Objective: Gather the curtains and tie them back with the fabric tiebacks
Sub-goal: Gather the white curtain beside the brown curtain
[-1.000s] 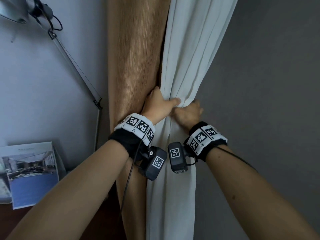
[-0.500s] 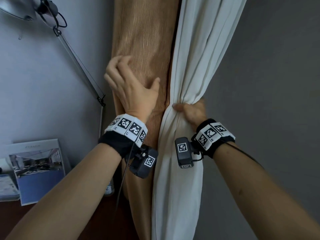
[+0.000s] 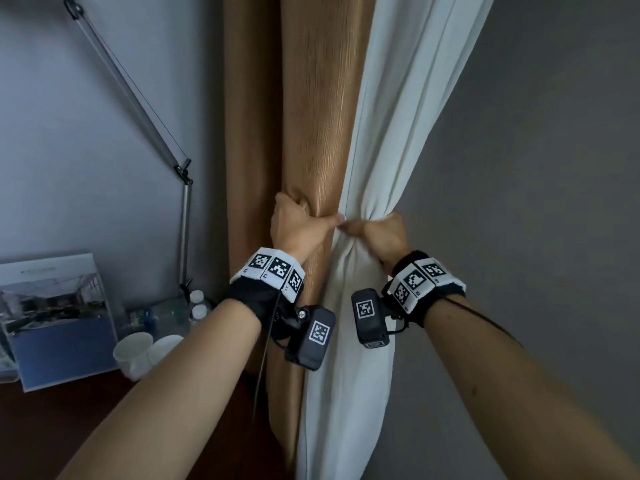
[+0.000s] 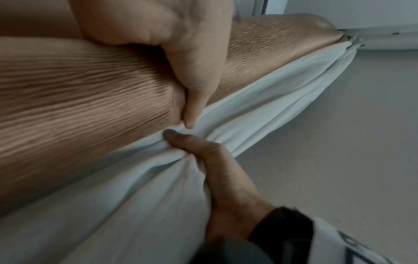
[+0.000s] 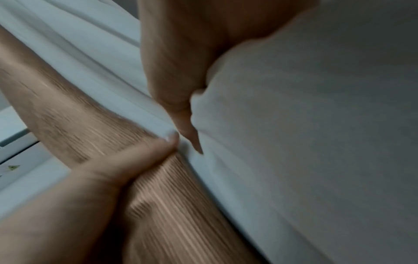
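A ribbed tan curtain (image 3: 311, 109) hangs beside a white curtain (image 3: 401, 109) in the room's corner. My left hand (image 3: 299, 225) wraps round the tan curtain at mid height, thumb across its front. My right hand (image 3: 382, 233) grips the bunched white curtain next to it, and the two thumbs nearly meet. The left wrist view shows the left thumb (image 4: 194, 100) on the tan curtain (image 4: 79, 100) and the right thumb (image 4: 194, 144) pressed into the white curtain (image 4: 140, 196). In the right wrist view, blurred, the right hand (image 5: 181, 89) clutches white fabric (image 5: 294, 142). No tieback is in view.
A desk lamp arm (image 3: 138, 98) slants across the left wall. On the dark desk (image 3: 62, 420) at lower left stand a framed picture (image 3: 59, 320), white cups (image 3: 136, 351) and small bottles (image 3: 199, 304). A grey wall (image 3: 536, 168) fills the right side.
My left hand let go of the white curtain, swung left over the tan curtain, and now grips it beside the right hand. The right hand kept hold of the white curtain.
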